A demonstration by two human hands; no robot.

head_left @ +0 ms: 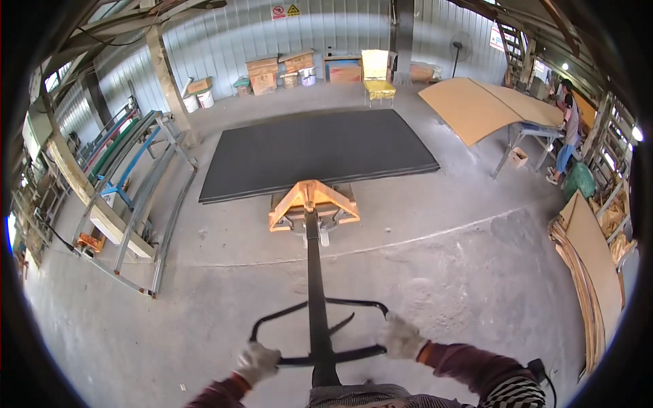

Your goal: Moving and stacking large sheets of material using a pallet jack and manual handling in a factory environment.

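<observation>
A pallet jack (311, 197) with an orange frame stands ahead of me, its long black handle reaching back toward my body. Both my hands wear pale work gloves. My left hand (257, 362) is closed round the left side of the handle's black loop grip (292, 361). On the loop's right side, my right hand (403, 336) is wrapped round the bar. A curved black lever sits inside the loop, touched by neither hand. Over the jack's forks lies a low stack of large dark grey sheets (320, 145); the forks beneath are hidden.
Metal frame racks (146, 197) stand at the left. At the right, a person (570, 129) is beside a table with large brown boards (490, 105); more boards (581, 272) lean nearer me. A yellow chair (378, 76), boxes (262, 75) and buckets line the far wall.
</observation>
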